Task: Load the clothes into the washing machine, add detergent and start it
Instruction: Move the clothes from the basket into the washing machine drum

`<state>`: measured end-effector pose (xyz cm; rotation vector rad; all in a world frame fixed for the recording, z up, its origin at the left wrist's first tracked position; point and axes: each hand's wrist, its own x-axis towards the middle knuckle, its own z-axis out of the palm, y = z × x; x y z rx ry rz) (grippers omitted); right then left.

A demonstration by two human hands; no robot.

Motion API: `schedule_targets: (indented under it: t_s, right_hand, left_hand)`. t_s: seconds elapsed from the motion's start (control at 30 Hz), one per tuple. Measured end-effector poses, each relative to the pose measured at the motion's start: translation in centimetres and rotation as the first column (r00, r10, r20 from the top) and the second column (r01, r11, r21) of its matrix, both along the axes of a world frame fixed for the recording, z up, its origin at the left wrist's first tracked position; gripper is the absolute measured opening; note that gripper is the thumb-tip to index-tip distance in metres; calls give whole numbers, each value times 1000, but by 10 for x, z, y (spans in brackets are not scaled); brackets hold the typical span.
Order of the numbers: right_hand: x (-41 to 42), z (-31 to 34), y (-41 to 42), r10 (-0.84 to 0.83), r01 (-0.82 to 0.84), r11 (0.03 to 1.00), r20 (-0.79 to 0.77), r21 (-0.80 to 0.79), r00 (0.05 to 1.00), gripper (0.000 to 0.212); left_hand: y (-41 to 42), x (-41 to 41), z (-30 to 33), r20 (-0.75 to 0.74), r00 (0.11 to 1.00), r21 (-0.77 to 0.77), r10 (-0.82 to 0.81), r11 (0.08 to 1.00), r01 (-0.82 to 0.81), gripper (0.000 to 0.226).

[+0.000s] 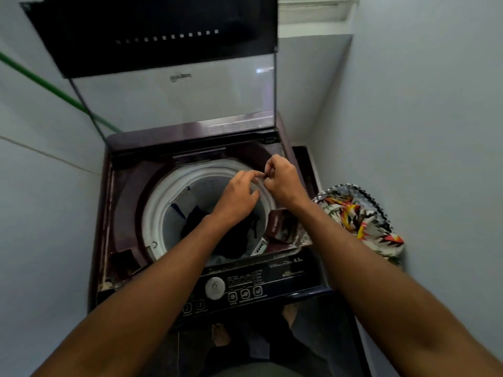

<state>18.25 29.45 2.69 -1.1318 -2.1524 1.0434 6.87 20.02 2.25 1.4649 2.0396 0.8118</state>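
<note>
Green hose (54, 89) — perhaps a pipe — crossing wall (435, 118).

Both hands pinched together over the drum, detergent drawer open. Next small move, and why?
Probably tear open whatever the right hand and left hand pinch between them; it is too small to identify. Dark clothes already lie in the drum, and the detergent drawer stands open and waiting.

Under my hands I see the maroon washing machine (128, 191) with its white drum rim (152, 213) and dark clothes (234, 240); right of my right hand, a multicoloured zigzag-patterned cloth (356, 216).
</note>
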Motion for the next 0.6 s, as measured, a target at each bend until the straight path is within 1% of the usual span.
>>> schedule_targets:
  t_s: [0.13,0.23,0.37,0.47,0.53,0.6]
  right_hand:
    - [52,-4,25,-164,164,986,18,8,986,21]
    - [93,-11,38,-243,245,969,55,-24,968,18]
    - [150,-33,52,-347,358,928,117,-102,931,17]
    - [194,-56,62,-417,451,879,207,-154,885,21]
    - [219,-71,66,-448,509,836,283,-205,848,20]
    - [243,-89,70,-470,557,800,346,-222,812,23]
  left_hand:
    - [35,44,2,-27,993,55,-116,992,117,39]
    - [57,78,-3,-102,973,78,-208,973,216,36]
    - [86,127,-11,-97,932,75,-350,931,358,38]
    - [107,162,-25,-89,893,6,-441,896,444,37]
    - [117,181,-33,-62,869,-85,-492,870,486,38]
    - [127,201,-43,-20,850,-182,-526,838,514,40]
